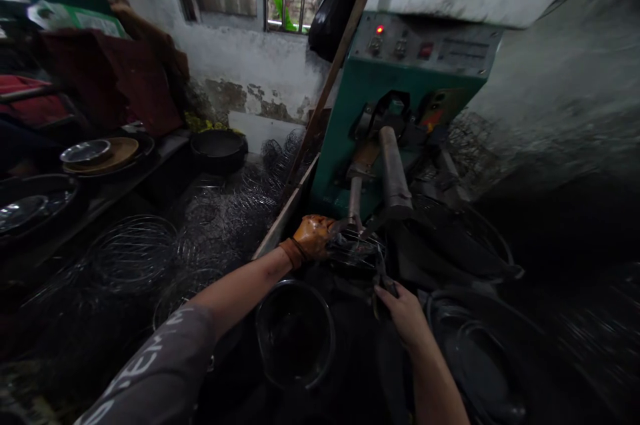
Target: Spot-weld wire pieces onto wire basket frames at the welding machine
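My left hand, in an orange-brown glove, is closed on the left edge of a round wire rack. The rack sits just under the metal electrode arm of a green machine. With my bare right hand I grip a pair of pliers, fingers wrapped around the handles. The jaws of the pliers reach up to the right edge of the rack; whether they clamp a wire is too dark to tell. A dark round pan lies below my left wrist.
A red light glows on the machine's panel. Bent wire pieces and wire racks are heaped at left. Dark round containers stand at lower right. A wooden plank leans beside the machine, and a bench with bowls runs along the left.
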A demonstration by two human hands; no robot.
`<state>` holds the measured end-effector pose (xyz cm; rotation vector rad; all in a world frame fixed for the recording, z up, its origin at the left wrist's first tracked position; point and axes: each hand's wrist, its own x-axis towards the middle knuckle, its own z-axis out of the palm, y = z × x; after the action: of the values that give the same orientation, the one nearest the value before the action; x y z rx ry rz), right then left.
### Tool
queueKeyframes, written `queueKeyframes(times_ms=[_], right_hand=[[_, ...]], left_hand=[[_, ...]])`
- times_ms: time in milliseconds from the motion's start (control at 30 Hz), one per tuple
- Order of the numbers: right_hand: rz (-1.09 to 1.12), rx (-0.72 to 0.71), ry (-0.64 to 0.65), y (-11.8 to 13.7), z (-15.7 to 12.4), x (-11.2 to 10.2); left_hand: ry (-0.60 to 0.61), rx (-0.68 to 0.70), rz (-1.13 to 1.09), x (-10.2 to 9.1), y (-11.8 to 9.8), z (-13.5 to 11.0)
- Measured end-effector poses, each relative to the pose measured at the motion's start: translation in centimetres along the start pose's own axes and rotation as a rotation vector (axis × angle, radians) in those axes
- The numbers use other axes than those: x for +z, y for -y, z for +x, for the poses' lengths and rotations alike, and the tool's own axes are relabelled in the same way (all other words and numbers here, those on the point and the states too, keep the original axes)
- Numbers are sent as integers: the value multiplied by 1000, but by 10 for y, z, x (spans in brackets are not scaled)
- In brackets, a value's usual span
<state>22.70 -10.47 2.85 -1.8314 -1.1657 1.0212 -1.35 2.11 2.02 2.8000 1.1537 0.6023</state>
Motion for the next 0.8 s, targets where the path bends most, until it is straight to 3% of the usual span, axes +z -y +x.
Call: queueKeyframes(times_ms=[367, 800], right_hand=[[-43, -13, -50, 16, -5, 2], [-18, 12, -69, 13, -7, 0]], left_hand=[[29, -54, 33, 3, -5, 0], [5, 15, 0, 10, -6, 3]])
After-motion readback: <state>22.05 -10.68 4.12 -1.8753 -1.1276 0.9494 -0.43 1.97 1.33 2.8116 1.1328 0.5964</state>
